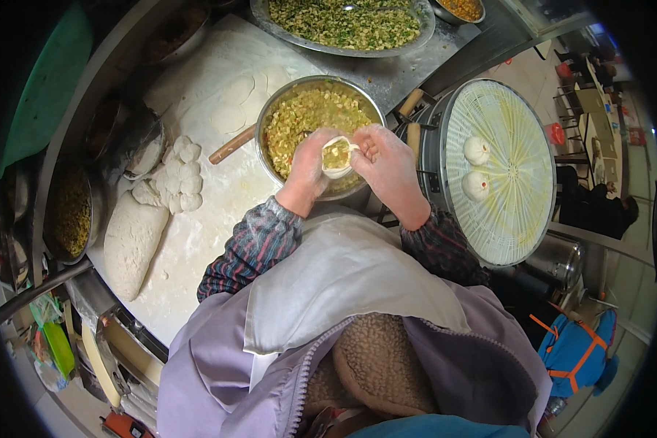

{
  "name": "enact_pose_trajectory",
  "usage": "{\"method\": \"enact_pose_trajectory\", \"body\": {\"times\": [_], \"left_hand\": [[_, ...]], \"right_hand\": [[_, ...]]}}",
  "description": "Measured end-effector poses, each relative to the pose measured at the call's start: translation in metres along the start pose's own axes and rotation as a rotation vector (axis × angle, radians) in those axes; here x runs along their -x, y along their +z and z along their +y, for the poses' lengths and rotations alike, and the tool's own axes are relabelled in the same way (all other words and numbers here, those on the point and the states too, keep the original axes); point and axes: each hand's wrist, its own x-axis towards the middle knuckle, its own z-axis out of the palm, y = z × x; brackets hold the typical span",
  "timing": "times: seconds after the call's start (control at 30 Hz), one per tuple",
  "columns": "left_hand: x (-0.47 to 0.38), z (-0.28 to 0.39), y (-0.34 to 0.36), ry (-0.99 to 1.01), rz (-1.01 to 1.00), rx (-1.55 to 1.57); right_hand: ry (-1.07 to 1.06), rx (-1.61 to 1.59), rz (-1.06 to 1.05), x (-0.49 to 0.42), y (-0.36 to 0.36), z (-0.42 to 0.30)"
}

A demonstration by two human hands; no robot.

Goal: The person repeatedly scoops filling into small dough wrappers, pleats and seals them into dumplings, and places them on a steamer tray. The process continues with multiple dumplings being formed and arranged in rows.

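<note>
Over a steel bowl of chopped filling [320, 117], my left hand [309, 164] cups a dough wrapper [338, 173] with filling showing in its open middle. The fingertips of my right hand [383, 156] pinch the wrapper's right edge. Both hands are dusted with flour. A wooden handle [233, 144] leans out over the left rim of the bowl. Behind it, flat dough rounds [235, 101] lie overlapping on the floured worktop [219, 241]. Small dough pieces [182, 175] are heaped at the left, against a large lump of dough [134, 241].
Stacked steamers stand at the right; two filled buns [476, 150] sit on the top steamer's mesh liner [509, 219]. A wide basin of green filling [345, 27] is at the back, beside a smaller bowl [460, 10]. Another filling bowl [71, 213] stands far left.
</note>
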Motion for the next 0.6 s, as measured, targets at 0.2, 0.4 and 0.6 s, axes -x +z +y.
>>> {"method": "enact_pose_trajectory", "body": {"times": [0.2, 0.4, 0.6], "left_hand": [[0.006, 0.003, 0.010, 0.082, -0.029, 0.097], [0.004, -0.007, 0.002, 0.100, 0.033, 0.069], [0.000, 0.004, -0.002, 0.200, -0.100, -0.317]], "right_hand": [[0.194, -0.253, -0.050, 0.000, -0.002, -0.004], [0.010, -0.070, 0.007, 0.001, 0.003, -0.008], [0.051, -0.083, -0.007, -0.002, 0.002, 0.005]]}}
